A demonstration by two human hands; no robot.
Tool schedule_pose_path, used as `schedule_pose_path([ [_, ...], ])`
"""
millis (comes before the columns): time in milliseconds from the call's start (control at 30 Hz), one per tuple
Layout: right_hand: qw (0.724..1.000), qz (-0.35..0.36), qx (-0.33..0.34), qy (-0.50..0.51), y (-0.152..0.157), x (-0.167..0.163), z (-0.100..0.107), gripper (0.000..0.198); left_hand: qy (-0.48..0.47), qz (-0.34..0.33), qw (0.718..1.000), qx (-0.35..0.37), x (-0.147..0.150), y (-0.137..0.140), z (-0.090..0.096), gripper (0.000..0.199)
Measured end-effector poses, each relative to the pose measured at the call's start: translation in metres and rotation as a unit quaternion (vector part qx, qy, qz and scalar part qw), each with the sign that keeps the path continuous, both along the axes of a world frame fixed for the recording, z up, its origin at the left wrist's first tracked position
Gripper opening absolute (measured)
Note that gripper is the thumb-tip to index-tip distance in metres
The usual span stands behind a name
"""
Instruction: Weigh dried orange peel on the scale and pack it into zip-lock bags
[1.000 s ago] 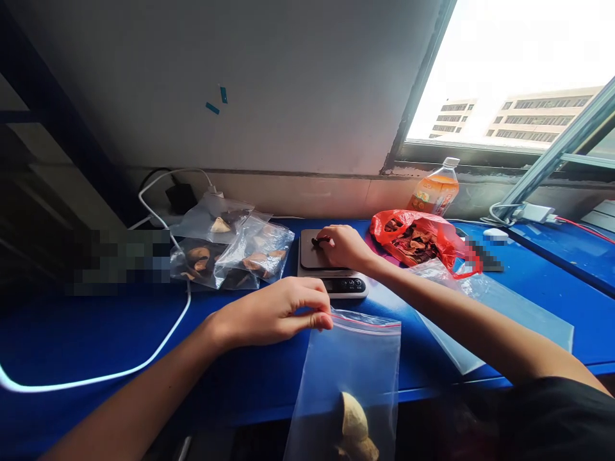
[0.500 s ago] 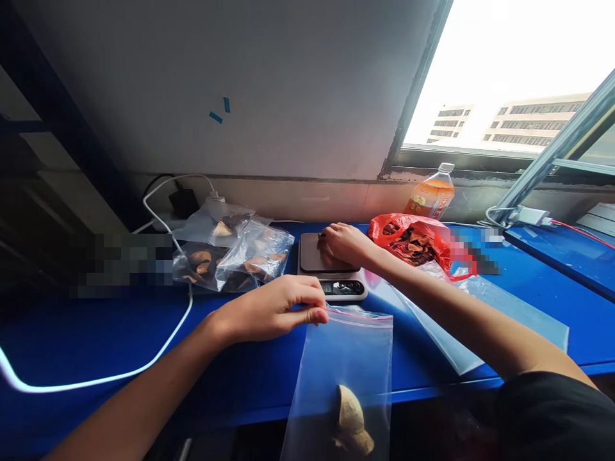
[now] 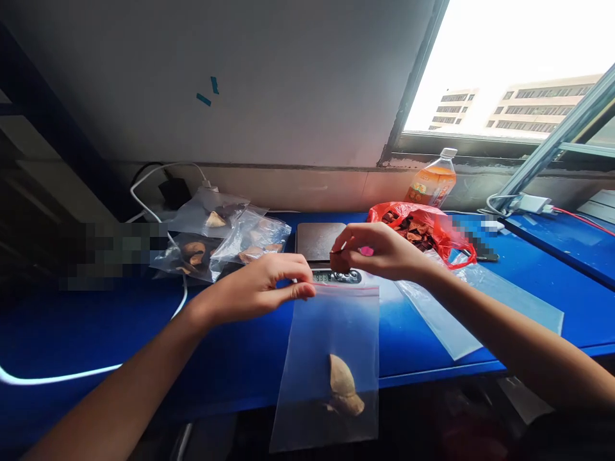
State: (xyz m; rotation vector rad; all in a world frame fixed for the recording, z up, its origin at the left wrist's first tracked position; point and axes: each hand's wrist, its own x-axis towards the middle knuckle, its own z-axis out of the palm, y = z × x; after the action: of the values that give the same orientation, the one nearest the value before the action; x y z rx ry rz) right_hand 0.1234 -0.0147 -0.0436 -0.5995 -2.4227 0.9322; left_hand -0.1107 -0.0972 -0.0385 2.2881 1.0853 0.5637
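Observation:
My left hand pinches the top corner of a clear zip bag, which hangs over the front of the table. Pale, curved dried pieces lie low inside it. Above the bag's mouth, my right hand pinches a dark brown dried piece between thumb and fingers. Behind both hands is a kitchen scale; its metal plate shows bare, and its lit display is partly covered by my hands. I cannot tell whether the bag's seal is parted.
Several filled clear bags lie left of the scale beside a white cable. A red plastic bag of dark dried pieces is at the right, with an orange drink bottle behind it. Flat clear bags lie in front.
My right hand has lifted off the scale plate with the dark piece and come toward the zip bag's mouth. The zip bag appears slightly higher and further left in view.

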Motion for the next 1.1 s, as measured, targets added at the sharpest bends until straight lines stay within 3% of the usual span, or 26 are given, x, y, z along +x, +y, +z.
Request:
schedule_pose_path([
  [133,0.999,0.049,-0.013,-0.018,-0.039,0.022,0.012,0.016,-0.036,0.024,0.999,0.030,0.001,0.000,-0.001,0.030],
  [267,0.997,0.080,-0.014,-0.020,-0.044,0.023,0.011,0.027,-0.054,0.040,0.998,0.007,0.003,0.000,-0.003,0.029],
  [400,0.999,0.019,0.030,0.011,-0.034,0.016,0.005,0.021,-0.132,0.110,0.985,-0.004,0.003,0.002,-0.004,0.021],
  [500,1.000,-0.030,-0.002,-0.005,-0.028,0.015,-0.001,0.016,-0.198,0.144,0.969,-0.003,0.001,0.004,-0.004,0.013],
  [633,0.998,-0.049,-0.042,0.027,-0.024,0.020,-0.003,0.025,-0.204,0.152,0.967,-0.003,0.000,0.003,-0.003,0.019],
  [700,0.998,-0.057,-0.009,0.017,-0.024,0.020,0.000,0.027,-0.184,0.160,0.969,0.023,0.001,0.002,-0.003,0.022],
  [833,0.988,-0.063,0.137,-0.037,-0.030,0.005,0.008,0.042,-0.133,0.164,0.974,0.086,0.009,-0.001,-0.011,0.025],
  [900,0.986,-0.036,0.157,-0.043,-0.032,-0.009,0.008,0.043,-0.132,0.158,0.973,0.104,0.014,-0.001,-0.017,0.024],
  [1100,0.998,0.008,0.057,0.014,-0.028,-0.040,0.001,0.043,-0.135,0.178,0.959,0.172,0.018,-0.002,-0.026,0.015],
])
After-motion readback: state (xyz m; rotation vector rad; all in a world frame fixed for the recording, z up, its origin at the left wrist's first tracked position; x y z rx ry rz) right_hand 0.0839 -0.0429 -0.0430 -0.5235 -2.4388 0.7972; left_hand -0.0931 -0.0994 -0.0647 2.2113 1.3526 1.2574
